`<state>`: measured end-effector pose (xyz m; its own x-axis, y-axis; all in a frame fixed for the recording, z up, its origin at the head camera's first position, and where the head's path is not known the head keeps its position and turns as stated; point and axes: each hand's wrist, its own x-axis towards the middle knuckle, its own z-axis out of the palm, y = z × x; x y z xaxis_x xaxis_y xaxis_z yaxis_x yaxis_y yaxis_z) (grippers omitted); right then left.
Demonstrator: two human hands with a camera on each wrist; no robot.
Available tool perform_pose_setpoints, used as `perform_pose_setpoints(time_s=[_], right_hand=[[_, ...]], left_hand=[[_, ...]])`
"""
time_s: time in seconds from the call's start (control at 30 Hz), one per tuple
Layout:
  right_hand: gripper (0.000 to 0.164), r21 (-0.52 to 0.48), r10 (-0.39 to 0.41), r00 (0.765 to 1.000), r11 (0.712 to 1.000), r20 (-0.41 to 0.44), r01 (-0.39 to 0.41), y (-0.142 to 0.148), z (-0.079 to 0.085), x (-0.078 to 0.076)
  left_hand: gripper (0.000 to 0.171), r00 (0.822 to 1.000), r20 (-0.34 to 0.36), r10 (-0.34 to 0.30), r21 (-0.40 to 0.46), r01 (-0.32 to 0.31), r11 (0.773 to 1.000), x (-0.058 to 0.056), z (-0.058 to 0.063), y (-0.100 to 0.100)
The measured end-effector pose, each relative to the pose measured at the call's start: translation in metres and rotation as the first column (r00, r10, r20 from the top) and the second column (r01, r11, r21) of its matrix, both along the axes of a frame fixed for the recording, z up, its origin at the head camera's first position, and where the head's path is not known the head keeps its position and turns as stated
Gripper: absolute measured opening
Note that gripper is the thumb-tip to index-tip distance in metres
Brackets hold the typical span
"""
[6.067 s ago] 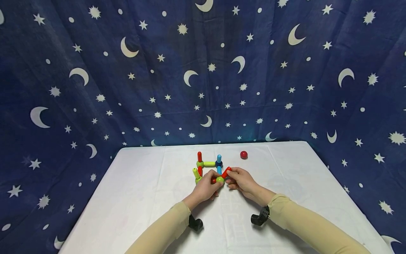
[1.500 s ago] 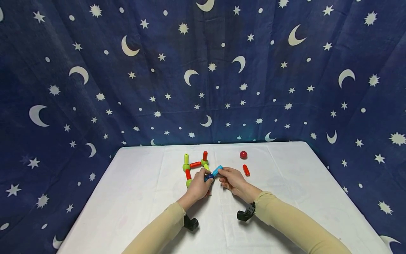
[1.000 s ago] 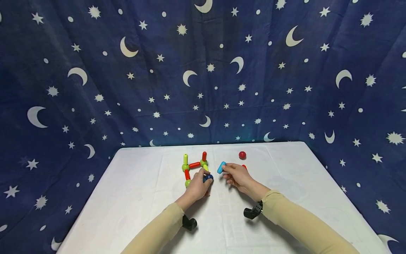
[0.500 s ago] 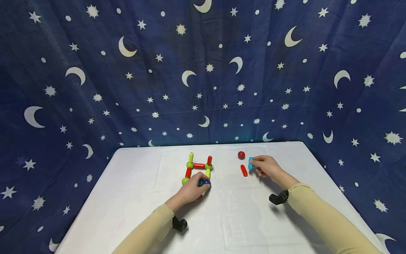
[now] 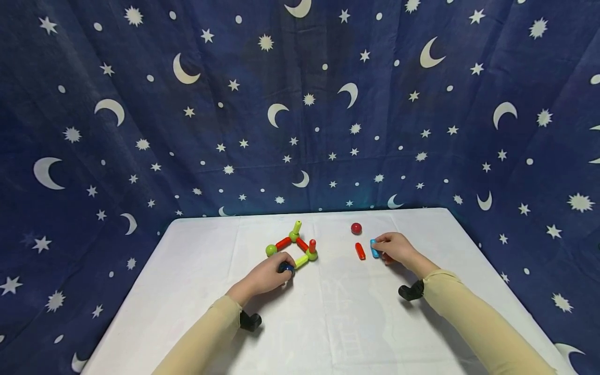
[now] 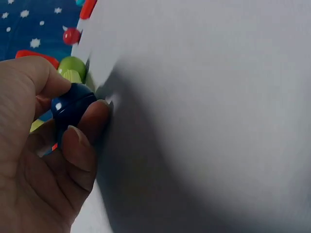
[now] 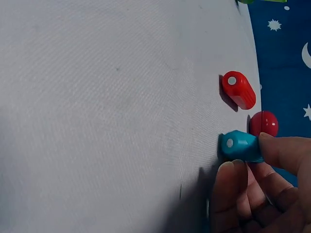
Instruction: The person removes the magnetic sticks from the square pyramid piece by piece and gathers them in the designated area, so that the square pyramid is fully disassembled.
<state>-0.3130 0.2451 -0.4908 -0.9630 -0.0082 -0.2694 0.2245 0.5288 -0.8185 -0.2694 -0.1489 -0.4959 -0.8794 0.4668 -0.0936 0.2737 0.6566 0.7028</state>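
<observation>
My left hand [image 5: 269, 272] pinches a dark blue ball [image 6: 72, 104] at the near corner of a frame of sticks and balls. From that ball a yellow-green stick [image 5: 301, 261] runs to a green ball [image 5: 312, 255] with a red stick [image 5: 312, 245] standing on it. Further back, another green ball [image 5: 294, 236] carries an upright yellow-green stick [image 5: 297, 226]. Red sticks link the corners, and a third green ball [image 5: 271, 250] forms the left one. My right hand [image 5: 398, 249] holds a light blue stick [image 7: 241, 145] between thumb and fingers, low over the table.
A loose red stick [image 5: 360, 251] lies just left of the light blue one. Behind it sits a red ball [image 5: 356, 228]. The white table [image 5: 337, 317] ends at a dark blue curtain [image 5: 244, 130] with moons and stars.
The light blue stick came off the dark blue ball, and my right hand carried it right, beside the loose red stick. My left hand has shifted left, turning the frame.
</observation>
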Motion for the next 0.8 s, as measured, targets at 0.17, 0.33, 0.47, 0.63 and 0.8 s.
perform_pose_setpoints(time_s=[0.17,0.33,0.47,0.63,0.8], right_hand=[[0.035,0.007,-0.012,1.0,1.0,-0.002,0.012,-0.002,-0.003,-0.003],[0.032,0.015,-0.017,1.0,1.0,-0.017,0.018,-0.004,-0.006,-0.003],[0.03,0.03,-0.016,0.999,0.999,-0.039,0.017,-0.006,-0.007,-0.002],[0.029,0.071,-0.008,0.998,0.997,-0.055,0.012,-0.007,-0.007,-0.001],[0.036,0.175,-0.003,0.997,0.984,-0.083,0.017,-0.006,-0.005,0.001]], left_hand=[[0.018,1.0,-0.007,0.018,-0.002,-0.018,1.0,-0.004,-0.001,-0.008],[0.016,1.0,-0.011,0.027,-0.011,-0.027,1.0,-0.007,-0.002,-0.013],[0.017,1.0,-0.014,0.024,-0.024,-0.024,0.999,-0.009,-0.001,-0.019],[0.016,0.999,-0.038,0.033,-0.08,-0.036,0.996,-0.011,0.002,-0.027],[0.017,0.997,-0.065,0.049,-0.155,-0.058,0.986,-0.011,0.005,-0.031]])
